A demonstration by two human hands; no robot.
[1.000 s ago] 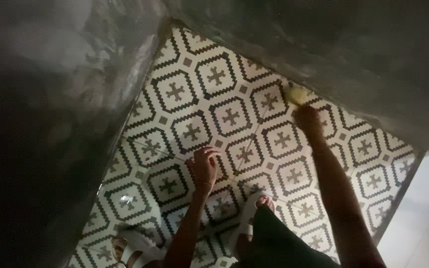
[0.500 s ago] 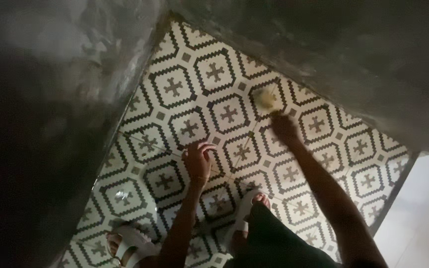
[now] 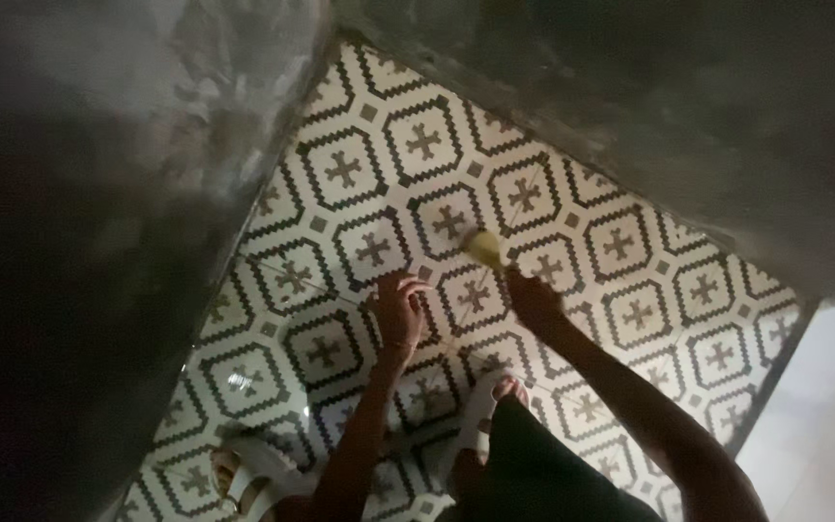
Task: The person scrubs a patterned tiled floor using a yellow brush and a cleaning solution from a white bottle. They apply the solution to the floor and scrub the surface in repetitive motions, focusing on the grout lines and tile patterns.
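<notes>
The right hand (image 3: pixel 533 298) sits just right of frame centre, its arm stretched up from the lower right corner, the fist clenched round a small yellow sponge (image 3: pixel 484 246) that pokes out toward the upper left and presses on the floor (image 3: pixel 630 242). The sponge lies near the middle of the frame, on a tile between two cross motifs, blurred. The left hand (image 3: pixel 400 309) is just left of it, a little lower, its arm rising almost straight from the bottom edge; the fingers are spread and released, tips and palm resting flat on the tiles, holding nothing. The two hands are near each other but apart. The floor is pale tile with dark hexagon outlines and crosses, running as a slanted band from lower left to right. Two dark grey walls (image 3: pixel 630 87) close it in, one filling the left side, one across the top right, meeting in a corner at the upper middle. Two feet in white sandals (image 3: pixel 263 474) show at the bottom, one at lower left, one under the right arm beside a dark garment (image 3: pixel 543 474). A pale floor strip lies at the lower right.
</notes>
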